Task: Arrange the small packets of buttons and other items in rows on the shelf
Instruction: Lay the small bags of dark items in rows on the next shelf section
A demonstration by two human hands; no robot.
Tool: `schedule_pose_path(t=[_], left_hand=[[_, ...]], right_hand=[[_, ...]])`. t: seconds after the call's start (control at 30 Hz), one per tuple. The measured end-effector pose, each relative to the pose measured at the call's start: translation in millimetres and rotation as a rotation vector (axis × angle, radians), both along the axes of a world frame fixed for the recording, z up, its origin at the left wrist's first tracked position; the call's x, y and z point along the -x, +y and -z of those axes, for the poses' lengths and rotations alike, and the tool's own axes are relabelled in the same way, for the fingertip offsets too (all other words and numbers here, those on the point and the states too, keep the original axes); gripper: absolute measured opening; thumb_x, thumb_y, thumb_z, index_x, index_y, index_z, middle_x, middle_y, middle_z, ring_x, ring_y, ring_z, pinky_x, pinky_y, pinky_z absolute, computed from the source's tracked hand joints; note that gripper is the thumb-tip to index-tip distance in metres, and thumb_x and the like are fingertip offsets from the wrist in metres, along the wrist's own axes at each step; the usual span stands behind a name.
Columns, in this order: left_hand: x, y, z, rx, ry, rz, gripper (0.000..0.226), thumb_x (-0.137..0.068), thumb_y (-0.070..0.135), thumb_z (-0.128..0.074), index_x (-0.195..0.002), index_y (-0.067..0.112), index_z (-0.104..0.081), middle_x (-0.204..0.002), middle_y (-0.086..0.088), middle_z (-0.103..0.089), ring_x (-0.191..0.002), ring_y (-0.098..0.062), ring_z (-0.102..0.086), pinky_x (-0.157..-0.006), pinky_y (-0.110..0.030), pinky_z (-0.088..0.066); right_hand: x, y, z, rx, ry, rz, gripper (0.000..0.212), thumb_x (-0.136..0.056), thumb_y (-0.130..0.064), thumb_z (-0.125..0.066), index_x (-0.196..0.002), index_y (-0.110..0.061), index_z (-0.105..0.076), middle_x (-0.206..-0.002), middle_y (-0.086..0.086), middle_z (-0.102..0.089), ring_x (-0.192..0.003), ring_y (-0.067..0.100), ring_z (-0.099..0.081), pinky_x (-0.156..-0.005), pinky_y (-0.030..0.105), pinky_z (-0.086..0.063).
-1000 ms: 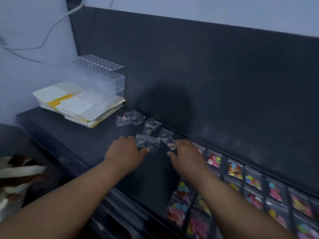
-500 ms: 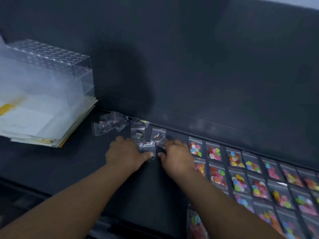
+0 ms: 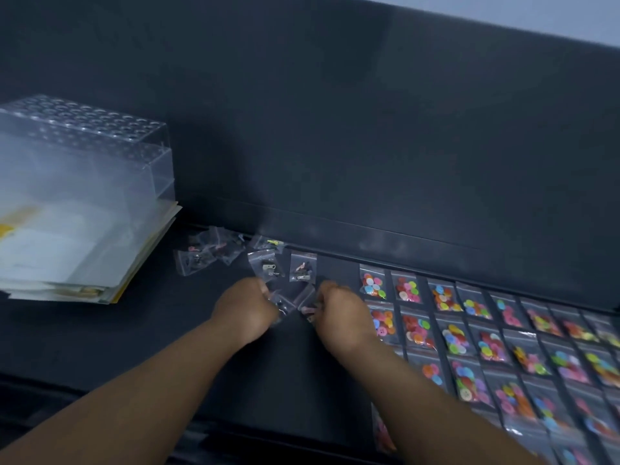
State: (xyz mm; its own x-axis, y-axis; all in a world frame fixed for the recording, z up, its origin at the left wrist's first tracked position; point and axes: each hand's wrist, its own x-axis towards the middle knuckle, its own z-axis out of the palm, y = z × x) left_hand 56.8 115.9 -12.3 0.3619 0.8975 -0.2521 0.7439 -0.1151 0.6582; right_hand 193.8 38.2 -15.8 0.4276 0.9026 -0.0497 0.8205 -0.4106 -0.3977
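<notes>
- Between the fingers (image 3: pixel 323 292), small clear plastic packets (image 3: pixel 290 298); left hand (image 3: pixel 246 310) and right hand (image 3: pixel 342 317) curl, pinching them.
- Likely separating them; next, one goes right of the fingers.

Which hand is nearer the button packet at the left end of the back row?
Right. The right hand is just left of and slightly in front of that button packet. The left hand is farther left, beyond the clear packets that both hands grip.
</notes>
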Motion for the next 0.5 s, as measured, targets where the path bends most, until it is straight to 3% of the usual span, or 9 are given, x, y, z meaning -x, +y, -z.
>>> schedule_pose_path(t=[0.17, 0.3, 0.37, 0.43, 0.5], left_hand=[[1, -2, 2, 0.044, -0.164, -0.051, 0.011, -0.079, 0.007, -0.06, -0.072, 0.015, -0.058, -0.072, -0.002, -0.061, -0.07, -0.021, -0.057, -0.067, -0.03, -0.045], [1, -7, 0, 0.087, -0.258, -0.068, 0.012, -0.082, 0.004, -0.058, -0.073, 0.011, -0.055, -0.067, -0.006, -0.059, -0.06, -0.02, -0.054, -0.06, -0.03, -0.043], [-1, -9, -2, 0.137, -0.326, -0.102, 0.011, -0.08, 0.001, -0.059, -0.075, 0.011, -0.055, -0.07, -0.01, -0.061, -0.062, -0.021, -0.055, -0.061, -0.034, -0.047], [-5, -12, -7, 0.181, -0.407, -0.139, 0.013, -0.078, -0.001, -0.062, -0.078, 0.01, -0.056, -0.074, -0.01, -0.061, -0.064, -0.02, -0.056, -0.063, -0.035, -0.049], [-11, -17, -16, 0.201, -0.466, -0.143, 0.017, -0.078, -0.002, -0.064, -0.086, 0.01, -0.056, -0.077, -0.006, -0.058, -0.065, -0.015, -0.053, -0.057, -0.027, -0.044]], right_hand=[[0, 0, 2, 0.044, 0.181, 0.103, 0.028, -0.084, -0.01, -0.057, -0.111, -0.013, -0.055, -0.111, 0.009, -0.061, -0.102, 0.028, -0.061, -0.086, 0.035, -0.052], [1, -3, -6, 0.156, 0.238, 0.081, 0.006, -0.084, -0.016, -0.061, -0.083, -0.016, -0.055, -0.098, 0.005, -0.063, -0.093, 0.023, -0.06, -0.075, 0.026, -0.046], [1, -7, -10, 0.093, 0.286, 0.09, 0.016, -0.085, -0.019, -0.061, -0.073, -0.02, -0.05, -0.088, 0.004, -0.06, -0.085, 0.022, -0.059, -0.07, 0.026, -0.044], [0, -13, -17, -0.06, 0.477, 0.167, 0.019, -0.082, -0.023, -0.067, -0.07, -0.019, -0.053, -0.076, 0.002, -0.06, -0.073, 0.018, -0.057, -0.065, 0.024, -0.043], [-2, -19, -25, -0.215, 0.797, 0.268, 0.022, -0.081, -0.019, -0.071, -0.069, -0.017, -0.053, -0.067, 0.0, -0.057, -0.064, 0.014, -0.052, -0.061, 0.022, -0.042]])
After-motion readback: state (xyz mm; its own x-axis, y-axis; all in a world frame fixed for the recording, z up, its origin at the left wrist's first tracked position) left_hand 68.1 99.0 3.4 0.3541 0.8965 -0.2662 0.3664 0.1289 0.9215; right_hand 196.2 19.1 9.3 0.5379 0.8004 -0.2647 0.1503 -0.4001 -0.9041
